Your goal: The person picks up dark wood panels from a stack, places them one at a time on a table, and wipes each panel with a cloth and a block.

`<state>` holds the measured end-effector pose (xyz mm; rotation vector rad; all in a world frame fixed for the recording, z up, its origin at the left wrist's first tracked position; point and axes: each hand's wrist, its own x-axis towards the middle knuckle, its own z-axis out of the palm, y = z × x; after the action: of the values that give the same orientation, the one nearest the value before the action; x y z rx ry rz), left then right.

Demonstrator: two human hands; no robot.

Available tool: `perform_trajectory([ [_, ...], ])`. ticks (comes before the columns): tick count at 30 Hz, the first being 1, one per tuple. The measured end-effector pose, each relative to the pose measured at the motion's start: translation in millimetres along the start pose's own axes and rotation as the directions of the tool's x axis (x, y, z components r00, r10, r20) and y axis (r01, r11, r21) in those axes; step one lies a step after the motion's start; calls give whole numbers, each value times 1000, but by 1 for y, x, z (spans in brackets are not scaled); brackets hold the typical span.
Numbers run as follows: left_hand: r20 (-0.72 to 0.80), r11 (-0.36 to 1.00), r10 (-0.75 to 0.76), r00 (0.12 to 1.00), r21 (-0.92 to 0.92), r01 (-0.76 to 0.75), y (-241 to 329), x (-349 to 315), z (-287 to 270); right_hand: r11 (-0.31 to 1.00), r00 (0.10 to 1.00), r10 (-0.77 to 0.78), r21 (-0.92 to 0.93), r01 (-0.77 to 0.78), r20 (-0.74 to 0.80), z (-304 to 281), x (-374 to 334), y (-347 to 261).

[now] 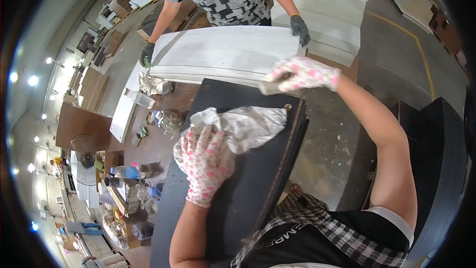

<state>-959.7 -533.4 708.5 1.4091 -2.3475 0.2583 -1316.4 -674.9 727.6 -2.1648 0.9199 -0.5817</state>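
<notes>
A crumpled white cloth (255,125) lies across the black panel (248,181), under the left hand (206,164), its fingers slightly spread. The right hand (305,74) pinches a blurred pale pad (269,88) by the far edge. Wiping well would call for flattened folds and even palm pressure.

From afar I see pink spots on the white left glove (204,164) and right glove (308,73), a beige pad (269,88), white cloth (255,124), black board (233,188), black-and-white checked fabric (342,233), and grey-and-black patterned shirt (223,0).
</notes>
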Motion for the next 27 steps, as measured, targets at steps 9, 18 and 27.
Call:
perform_trajectory([
  [9,50,971,-175,983,172,164,-11,98,36,859,847,350,498,-121,-399,20,-230,-6],
  [18,23,764,524,851,-454,-458,125,80,70,866,664,400,498,-47,-632,62,-245,-13],
  [27,191,686,432,881,-704,-184,102,-81,-77,944,688,-17,-239,-228,-726,80,-118,-28],
])
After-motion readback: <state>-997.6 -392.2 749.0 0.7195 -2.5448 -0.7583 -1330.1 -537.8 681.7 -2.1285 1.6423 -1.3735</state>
